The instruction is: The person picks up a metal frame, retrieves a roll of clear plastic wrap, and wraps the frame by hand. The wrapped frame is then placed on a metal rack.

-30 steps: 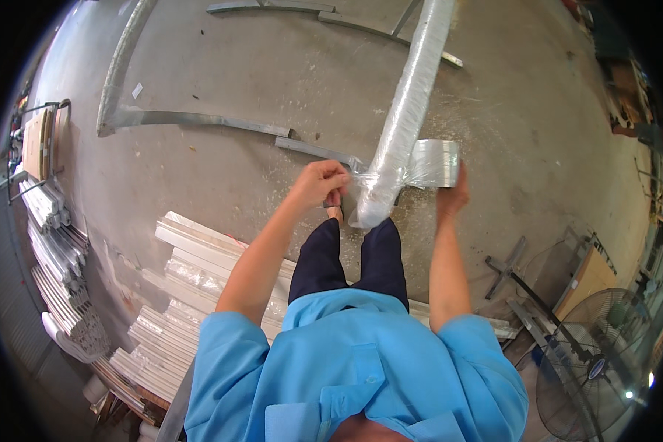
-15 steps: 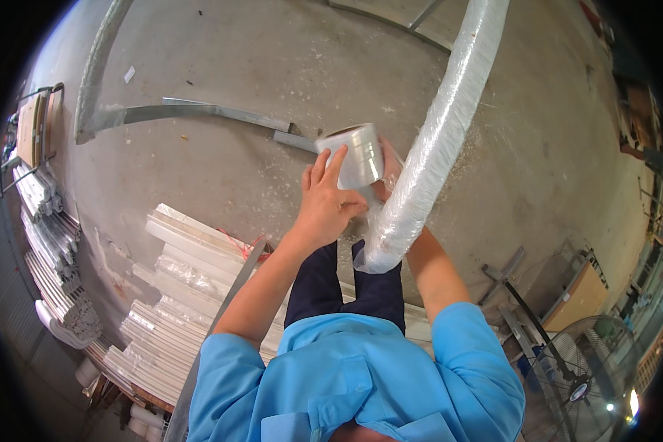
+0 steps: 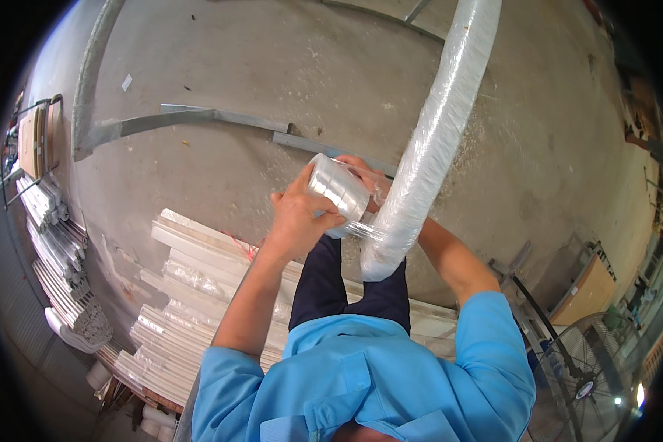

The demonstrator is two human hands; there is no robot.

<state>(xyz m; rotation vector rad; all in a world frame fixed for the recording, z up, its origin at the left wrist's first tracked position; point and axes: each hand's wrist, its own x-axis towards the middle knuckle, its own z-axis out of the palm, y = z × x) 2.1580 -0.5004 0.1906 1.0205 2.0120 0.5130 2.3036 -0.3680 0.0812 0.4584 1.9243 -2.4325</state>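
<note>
A roll of clear stretch film (image 3: 339,188) is tilted beside the near end of a long bundle wrapped in clear film (image 3: 436,140). My left hand (image 3: 299,215) grips the roll from its left side, thumb bent across the near part. On the far right side of the roll, my right hand (image 3: 362,175) is closed around it, its fingers partly hidden behind film and roll. A twisted strip of film (image 3: 361,230) runs from the roll to the bundle. The bundle's near end rests over my dark trousers, between my forearms.
Metal bars (image 3: 206,116) lie beyond my hands on the concrete floor. A stack of long white strips (image 3: 180,324) sits to my left, with wrapped profile bundles (image 3: 59,258) farther left. At the lower right stands a fan (image 3: 578,361), near a wooden board (image 3: 588,289).
The roll has come nearer and tipped over. My left hand, earlier with fingers spread against it, now grips it. My right hand has shifted left to the roll's far side.
</note>
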